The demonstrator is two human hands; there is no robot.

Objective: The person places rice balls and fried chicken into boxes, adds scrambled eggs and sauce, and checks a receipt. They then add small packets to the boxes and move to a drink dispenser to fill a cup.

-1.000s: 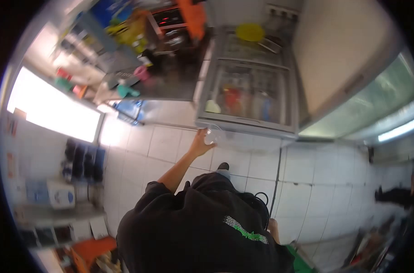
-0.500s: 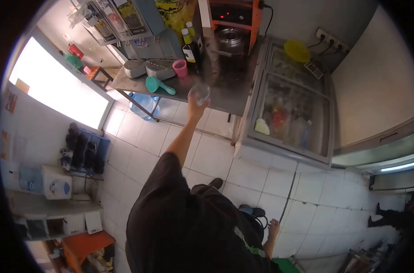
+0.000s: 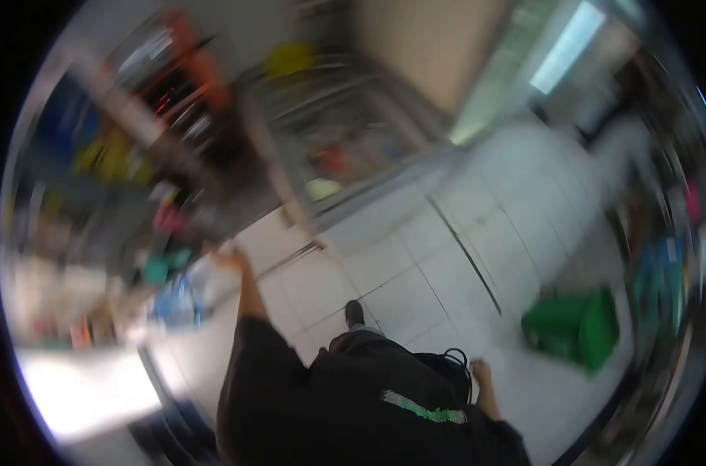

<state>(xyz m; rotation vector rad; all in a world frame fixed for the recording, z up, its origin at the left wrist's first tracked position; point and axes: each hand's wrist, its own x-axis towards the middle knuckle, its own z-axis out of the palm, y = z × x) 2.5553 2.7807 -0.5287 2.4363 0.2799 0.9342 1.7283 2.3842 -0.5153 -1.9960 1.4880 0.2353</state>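
Observation:
The view is strongly smeared by motion. My left hand (image 3: 230,258) reaches out at the front edge of the dark counter (image 3: 240,203), its fingers too blurred to make out. The clear cup seen earlier in that hand does not show distinctly now. A teal scoop (image 3: 165,268) and a pink cup (image 3: 169,220) are the things nearest it, to its left. Down at my side hangs my right hand (image 3: 481,373), fingers loosely bent and nothing seen in it, close to a black looped cord (image 3: 455,359).
A glass-topped chest freezer (image 3: 353,194) adjoins the counter, with a yellow round item (image 3: 289,59) at its back. An orange-framed machine (image 3: 184,85) stands on the counter. Below is a blue water bottle (image 3: 178,304). On the tiled floor (image 3: 399,272), at right, is a green bin (image 3: 574,330).
The whole view has swung to the right, bringing the green bin in. Counter and freezer now lie farther left. My left arm is still stretched toward the counter edge; my right hand stays low.

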